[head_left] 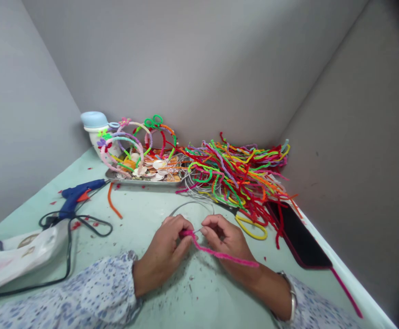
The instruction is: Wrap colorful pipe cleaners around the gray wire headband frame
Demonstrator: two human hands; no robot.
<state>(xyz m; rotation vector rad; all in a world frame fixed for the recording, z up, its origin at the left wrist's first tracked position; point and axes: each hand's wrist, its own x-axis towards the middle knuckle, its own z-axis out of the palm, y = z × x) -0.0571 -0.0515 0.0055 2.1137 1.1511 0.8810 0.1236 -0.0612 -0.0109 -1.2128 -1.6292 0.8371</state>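
My left hand is closed, pinching one end of a bright pink pipe cleaner between thumb and fingers. The loose length of the pipe cleaner trails to the right, across my right wrist. A thin grey headband hoop arcs behind both hands. My right hand is closed too, its thumb and forefinger on the thin tip of the hoop beside the pink end. How far the pipe cleaner is wrapped around the hoop is hidden by my left fingers.
Behind lies a tangled heap of coloured pipe cleaners. Left of it stands a metal tray with decorated headbands and a white jar. Yellow-handled scissors, a phone, a blue glue gun and its cord flank my hands.
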